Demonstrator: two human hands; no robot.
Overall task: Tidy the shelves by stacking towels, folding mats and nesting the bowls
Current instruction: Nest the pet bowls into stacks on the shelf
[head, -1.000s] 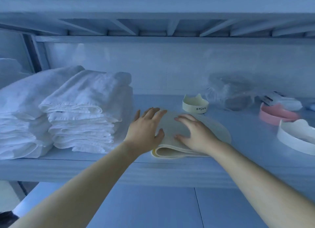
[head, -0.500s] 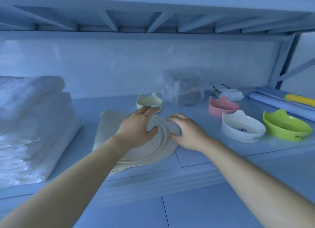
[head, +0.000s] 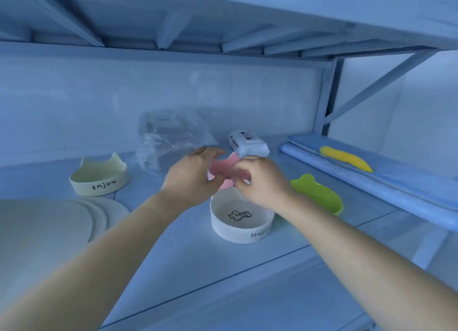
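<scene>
A pink cat-ear bowl [head: 221,167] is held between both hands just above and behind the white bowl [head: 241,228] with a dog drawing. My left hand [head: 192,177] grips its left rim and my right hand [head: 260,179] grips its right rim. A green cat-ear bowl [head: 319,195] sits to the right of the white one, partly behind my right wrist. A cream bowl marked "Enjoy" [head: 99,178] stands at the left. The folded cream mat [head: 62,221] lies at the near left of the shelf.
A crumpled clear plastic bag [head: 168,142] and a white wipes pack [head: 247,142] lie at the back of the shelf. A folded blue mat [head: 386,182] with a yellow object [head: 344,157] on it fills the right end. The upper shelf's underside hangs low overhead.
Both hands have left the folded cream mat and moved right onto the pink bowl, which is lifted off the shelf. The view has swung right, so the towel stacks are out of sight.
</scene>
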